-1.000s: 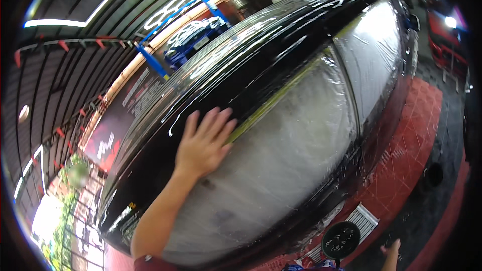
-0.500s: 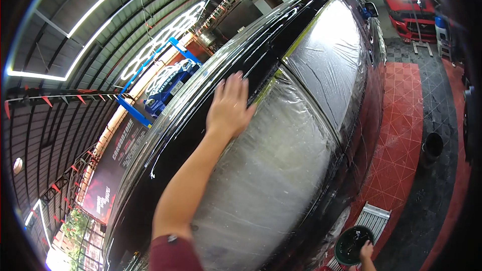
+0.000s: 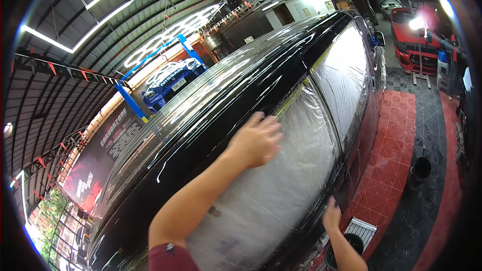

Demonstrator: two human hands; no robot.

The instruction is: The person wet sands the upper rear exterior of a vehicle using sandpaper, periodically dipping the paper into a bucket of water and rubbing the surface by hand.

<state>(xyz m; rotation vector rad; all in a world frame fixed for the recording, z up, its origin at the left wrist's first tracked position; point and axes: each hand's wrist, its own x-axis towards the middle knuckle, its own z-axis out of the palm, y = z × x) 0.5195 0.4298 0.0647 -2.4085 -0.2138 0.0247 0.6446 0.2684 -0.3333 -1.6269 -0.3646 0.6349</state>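
My left hand [image 3: 253, 140], blurred with fingers apart, is at the yellow masking tape [image 3: 296, 90] between the glossy black roof edge [image 3: 226, 135] of a large vehicle and the wrinkled clear plastic sheet [image 3: 288, 185] over its side window. I cannot tell whether it touches the surface. My right hand [image 3: 332, 213] is lower, beside the black side panel below the plastic, fingers loosely apart with nothing seen in them. A second masked window [image 3: 341, 75] lies farther along, toward the mirror.
A dark bucket [image 3: 354, 243] and a ribbed silver drain cover [image 3: 364, 228] sit on red tiles [image 3: 381, 165] below right. Another bucket [image 3: 420, 170] stands on dark tiles. Beyond are a red car [image 3: 406, 45], a lamp stand [image 3: 419, 60] and, at left, a blue car [image 3: 170, 83] on a lift.
Since half a second ago my left hand has shifted right along the tape and down in the picture. My right hand has risen from the bucket toward the vehicle's side. The view has tilted.
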